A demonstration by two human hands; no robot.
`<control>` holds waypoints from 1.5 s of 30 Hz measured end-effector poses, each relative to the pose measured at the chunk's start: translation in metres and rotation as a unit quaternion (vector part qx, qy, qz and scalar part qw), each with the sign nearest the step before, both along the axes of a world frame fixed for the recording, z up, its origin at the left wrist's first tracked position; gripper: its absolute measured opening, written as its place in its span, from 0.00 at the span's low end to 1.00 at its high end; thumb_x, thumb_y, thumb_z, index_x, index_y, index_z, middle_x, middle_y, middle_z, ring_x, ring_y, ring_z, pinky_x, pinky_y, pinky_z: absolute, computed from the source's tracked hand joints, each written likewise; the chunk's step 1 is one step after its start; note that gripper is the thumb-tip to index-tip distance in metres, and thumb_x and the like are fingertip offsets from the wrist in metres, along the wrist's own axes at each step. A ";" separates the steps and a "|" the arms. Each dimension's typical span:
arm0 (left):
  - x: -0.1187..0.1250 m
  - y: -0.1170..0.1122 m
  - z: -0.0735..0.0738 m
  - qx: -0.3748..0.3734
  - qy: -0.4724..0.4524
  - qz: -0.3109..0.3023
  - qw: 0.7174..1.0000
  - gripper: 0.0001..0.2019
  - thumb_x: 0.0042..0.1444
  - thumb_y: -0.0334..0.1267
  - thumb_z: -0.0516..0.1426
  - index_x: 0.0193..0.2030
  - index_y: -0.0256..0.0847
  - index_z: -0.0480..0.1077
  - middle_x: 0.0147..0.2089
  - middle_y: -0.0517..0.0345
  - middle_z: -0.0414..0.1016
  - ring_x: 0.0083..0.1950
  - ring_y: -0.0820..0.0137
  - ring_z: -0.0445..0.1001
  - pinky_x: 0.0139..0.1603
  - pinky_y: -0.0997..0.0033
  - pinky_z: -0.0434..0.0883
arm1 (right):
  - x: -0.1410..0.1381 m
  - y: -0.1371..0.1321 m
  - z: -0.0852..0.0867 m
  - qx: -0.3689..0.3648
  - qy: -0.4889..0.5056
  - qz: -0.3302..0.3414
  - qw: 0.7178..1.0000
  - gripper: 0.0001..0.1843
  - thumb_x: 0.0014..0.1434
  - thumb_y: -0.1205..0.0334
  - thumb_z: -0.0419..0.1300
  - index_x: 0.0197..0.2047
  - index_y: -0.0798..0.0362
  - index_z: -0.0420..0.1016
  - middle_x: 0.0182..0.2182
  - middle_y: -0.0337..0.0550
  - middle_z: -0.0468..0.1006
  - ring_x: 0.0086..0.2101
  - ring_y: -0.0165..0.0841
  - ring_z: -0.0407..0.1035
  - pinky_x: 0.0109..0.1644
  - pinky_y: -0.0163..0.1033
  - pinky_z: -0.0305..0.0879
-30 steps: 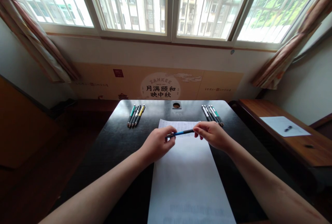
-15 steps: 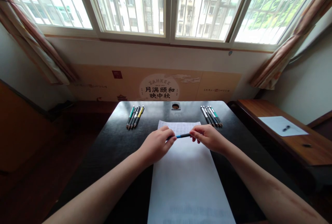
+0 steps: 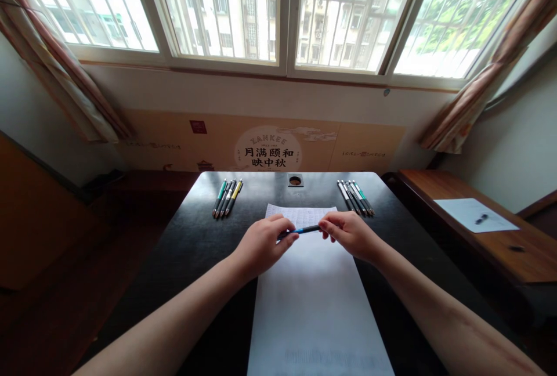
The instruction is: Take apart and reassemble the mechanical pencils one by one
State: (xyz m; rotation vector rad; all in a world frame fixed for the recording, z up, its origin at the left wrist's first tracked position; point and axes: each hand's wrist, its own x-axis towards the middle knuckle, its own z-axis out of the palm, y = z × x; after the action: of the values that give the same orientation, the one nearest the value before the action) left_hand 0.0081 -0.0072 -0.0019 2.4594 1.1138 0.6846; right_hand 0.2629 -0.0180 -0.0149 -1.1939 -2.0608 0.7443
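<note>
A blue pen [image 3: 304, 230] is held level above a long white sheet of paper [image 3: 311, 300] on a black table [image 3: 191, 242]. My left hand [image 3: 262, 244] is closed round the pen's left end. My right hand [image 3: 348, 232] pinches its right end with fingertips. Both hands hover over the far part of the sheet, where printed lines show.
Several pens [image 3: 227, 196] lie in a row at the table's far left, and several more pens [image 3: 355, 196] at the far right. A round cable hole [image 3: 295, 180] sits at the far middle. A wooden side table [image 3: 487, 231] with a paper stands on the right.
My hands have drawn closer together along the pen, so less of its blue barrel shows between them. The view has shifted slightly.
</note>
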 end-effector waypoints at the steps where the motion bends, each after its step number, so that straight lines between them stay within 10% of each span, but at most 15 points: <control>1: 0.000 0.000 -0.001 0.004 -0.008 0.003 1.000 0.07 0.62 0.40 0.57 0.38 0.40 0.75 0.40 0.54 0.77 0.37 0.66 0.74 0.39 0.69 0.67 | 0.000 0.000 0.000 -0.001 -0.001 0.002 1.000 0.25 0.70 0.46 0.53 0.30 0.54 0.75 0.26 0.43 0.78 0.26 0.32 0.72 0.32 0.36 0.66; 34: 0.001 -0.001 0.002 -0.017 0.027 0.030 0.999 0.10 0.63 0.43 0.55 0.37 0.41 0.72 0.35 0.56 0.78 0.33 0.66 0.73 0.33 0.70 0.64 | 0.000 -0.001 0.002 0.073 -0.046 -0.019 0.996 0.24 0.71 0.47 0.52 0.30 0.53 0.74 0.25 0.42 0.77 0.26 0.34 0.69 0.32 0.37 0.63; 41: 0.001 -0.001 0.008 -0.105 -0.013 0.048 0.993 0.25 0.70 0.48 0.42 0.33 0.40 0.74 0.30 0.56 0.76 0.33 0.65 0.73 0.32 0.70 0.64 | 0.001 -0.003 0.008 0.102 -0.028 -0.048 0.993 0.25 0.71 0.46 0.50 0.30 0.53 0.74 0.25 0.42 0.76 0.26 0.34 0.70 0.32 0.37 0.62; 45: 0.002 0.000 0.007 -0.095 -0.041 0.044 0.994 0.14 0.65 0.45 0.53 0.34 0.40 0.73 0.33 0.57 0.77 0.34 0.66 0.73 0.33 0.70 0.65 | 0.001 -0.001 0.004 0.084 -0.008 -0.054 0.995 0.26 0.72 0.45 0.49 0.29 0.52 0.71 0.24 0.42 0.75 0.25 0.34 0.69 0.30 0.37 0.63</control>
State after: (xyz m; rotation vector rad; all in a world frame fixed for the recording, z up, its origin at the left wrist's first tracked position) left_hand 0.0101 -0.0067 0.0054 2.2157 1.2024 0.6669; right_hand 0.2640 -0.0190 -0.0109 -1.2092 -2.0102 0.5009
